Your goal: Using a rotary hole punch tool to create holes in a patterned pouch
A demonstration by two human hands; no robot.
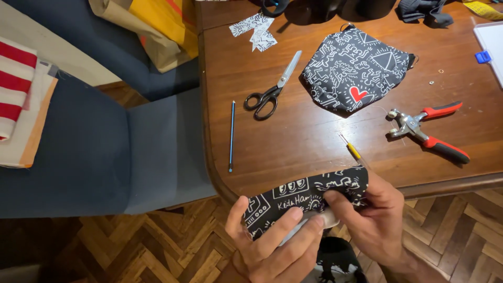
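Wooden surface [293,141], scissors [272,89] at twelve o'clock: a printed black fabric strip [306,196] is clamped in left hand [272,243] and right hand [380,217]; a taut, even grip seems best.

On the table [314,141], taking the scissors [272,89] as landmark: a pencil [231,135] lies just left, a pouch [356,71] right, pliers [427,131] farther right, paper scraps [255,29] behind, and chairs [105,147] well left, off the table.
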